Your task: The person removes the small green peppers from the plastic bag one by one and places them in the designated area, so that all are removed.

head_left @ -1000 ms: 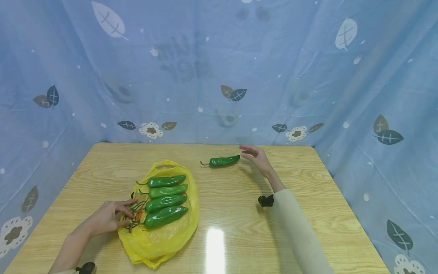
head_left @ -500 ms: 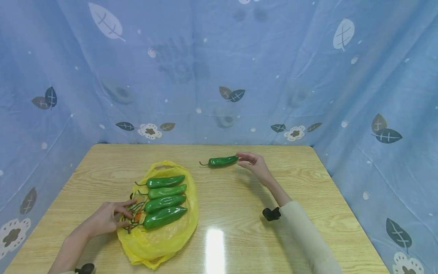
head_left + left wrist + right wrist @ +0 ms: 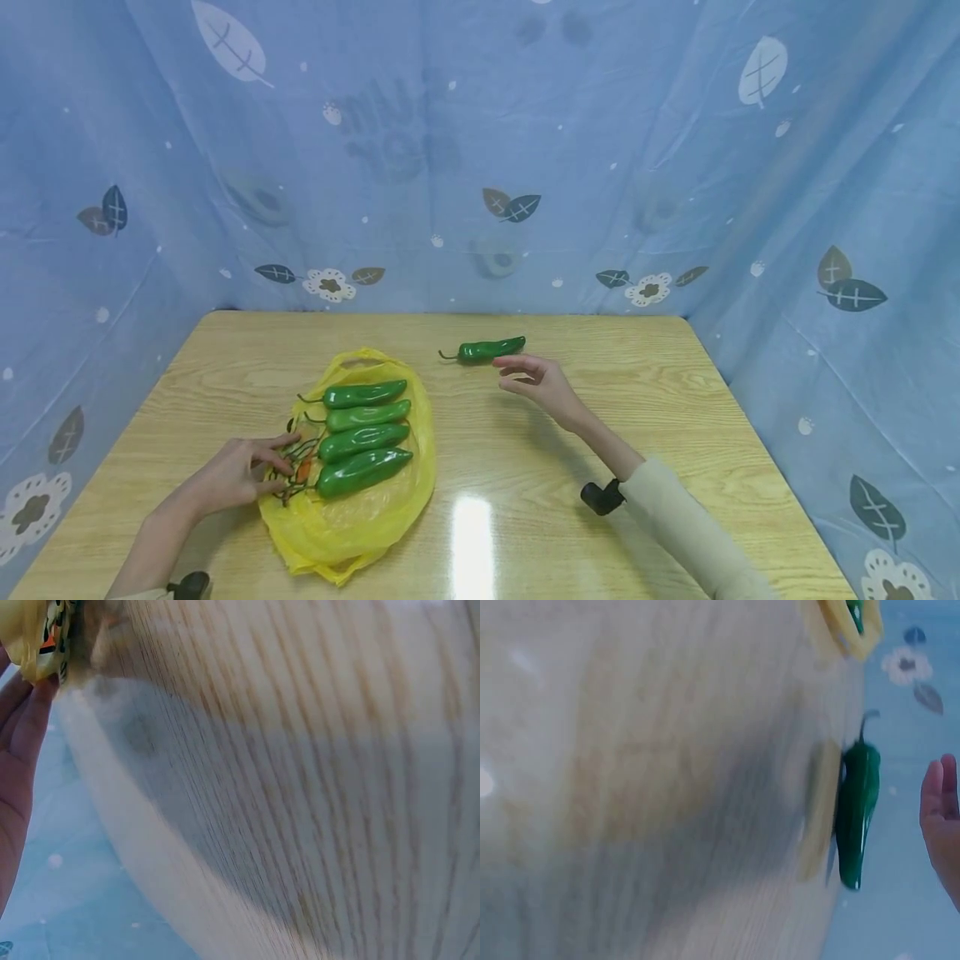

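Four-walled by nothing, a yellow plastic bag (image 3: 352, 533) lies flat at the left of the table, with several long green peppers (image 3: 363, 472) in a row on it, stems to the left. My left hand (image 3: 232, 477) grips the bag's printed left edge between thumb and fingers; the left wrist view shows fingers (image 3: 34, 720) right at the bag (image 3: 30, 637). A single green pepper (image 3: 483, 351) lies apart near the table's back edge. Just in front of it my right hand (image 3: 540, 387) hovers over the table, fingers loosely bent, holding nothing. The right wrist view shows that pepper (image 3: 858, 810) beside the hand.
The light wood table (image 3: 570, 517) ends at the back against a blue curtain (image 3: 420, 150) printed with leaves and flowers, which also hangs along both sides. A bright glare patch (image 3: 472, 546) falls near the front middle.
My right hand has moved left and toward the front, from beside the lone pepper's tip to just in front of it. The left hand, the bag and the peppers stay put.
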Demonstrator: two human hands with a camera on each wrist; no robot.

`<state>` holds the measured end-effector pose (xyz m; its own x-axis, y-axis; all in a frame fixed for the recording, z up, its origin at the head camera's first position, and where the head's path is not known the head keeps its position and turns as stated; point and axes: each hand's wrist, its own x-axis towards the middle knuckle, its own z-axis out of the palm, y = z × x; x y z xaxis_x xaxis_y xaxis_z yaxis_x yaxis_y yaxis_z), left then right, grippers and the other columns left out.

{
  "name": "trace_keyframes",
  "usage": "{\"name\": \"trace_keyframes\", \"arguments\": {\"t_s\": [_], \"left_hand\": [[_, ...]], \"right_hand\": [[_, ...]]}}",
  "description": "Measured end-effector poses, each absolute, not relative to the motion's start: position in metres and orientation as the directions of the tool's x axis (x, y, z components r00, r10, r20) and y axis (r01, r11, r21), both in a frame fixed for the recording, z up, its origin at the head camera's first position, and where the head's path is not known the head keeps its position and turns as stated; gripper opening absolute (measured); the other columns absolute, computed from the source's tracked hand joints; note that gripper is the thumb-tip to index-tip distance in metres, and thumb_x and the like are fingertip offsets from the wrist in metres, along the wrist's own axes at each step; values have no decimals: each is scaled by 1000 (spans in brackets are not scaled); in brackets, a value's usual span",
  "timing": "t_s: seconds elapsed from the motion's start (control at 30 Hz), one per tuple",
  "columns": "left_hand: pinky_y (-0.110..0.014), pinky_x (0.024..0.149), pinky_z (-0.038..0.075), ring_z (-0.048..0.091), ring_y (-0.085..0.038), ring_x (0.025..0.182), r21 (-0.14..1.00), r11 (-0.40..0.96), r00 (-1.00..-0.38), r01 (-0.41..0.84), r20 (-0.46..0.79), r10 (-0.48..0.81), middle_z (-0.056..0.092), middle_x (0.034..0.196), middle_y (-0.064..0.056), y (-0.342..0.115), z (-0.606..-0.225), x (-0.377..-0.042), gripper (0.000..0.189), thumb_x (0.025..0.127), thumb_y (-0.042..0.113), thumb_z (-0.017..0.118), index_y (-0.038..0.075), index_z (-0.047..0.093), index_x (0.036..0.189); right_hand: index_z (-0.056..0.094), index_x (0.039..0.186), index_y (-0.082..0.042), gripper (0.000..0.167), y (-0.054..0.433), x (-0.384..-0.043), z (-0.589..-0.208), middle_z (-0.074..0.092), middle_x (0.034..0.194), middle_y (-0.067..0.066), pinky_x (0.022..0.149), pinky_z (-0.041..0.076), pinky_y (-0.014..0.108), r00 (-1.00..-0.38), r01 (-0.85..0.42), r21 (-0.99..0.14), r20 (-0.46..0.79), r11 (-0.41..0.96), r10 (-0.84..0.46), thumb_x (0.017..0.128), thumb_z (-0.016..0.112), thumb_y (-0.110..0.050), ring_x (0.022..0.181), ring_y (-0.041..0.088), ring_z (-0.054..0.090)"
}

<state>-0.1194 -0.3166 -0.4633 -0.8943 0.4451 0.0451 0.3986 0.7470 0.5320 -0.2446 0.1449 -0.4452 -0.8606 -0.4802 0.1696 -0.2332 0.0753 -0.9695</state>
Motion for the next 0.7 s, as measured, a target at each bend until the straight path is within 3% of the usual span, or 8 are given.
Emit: {"name": "trace_keyframes", "arguments": {"t_s": [0.2, 0.43, 0.7], "left_hand": [[-60, 88, 44, 57, -44, 110, 550, 735, -892, 398, 43, 451, 57, 129, -22, -316, -462, -119, 15, 73, 19, 83, 22, 76, 86], [-58, 86, 47, 58, -43, 109, 530, 746, -893, 403, 49, 448, 58, 129, -21, -317, -462, -119, 16, 72, 18, 83, 23, 77, 86], [-61, 87, 44, 54, -47, 112, 578, 723, -895, 378, 28, 445, 55, 130, -24, -316, -462, -119, 15, 74, 16, 82, 22, 76, 87]], "right_hand": [[62, 122, 2, 34, 138, -227, -444, 59, 127, 21, 92, 51, 30, -834, -219, -975, 166, 40, -526, 89, 66, -4, 119, 49, 47], [63, 121, 3, 33, 133, -212, -439, 59, 126, 21, 90, 52, 32, -824, -239, -970, 181, 39, -538, 89, 67, -2, 115, 43, 52], [62, 121, 5, 34, 125, -198, -438, 60, 126, 20, 90, 53, 33, -813, -221, -975, 180, 7, -553, 88, 67, -2, 112, 42, 53]]}}
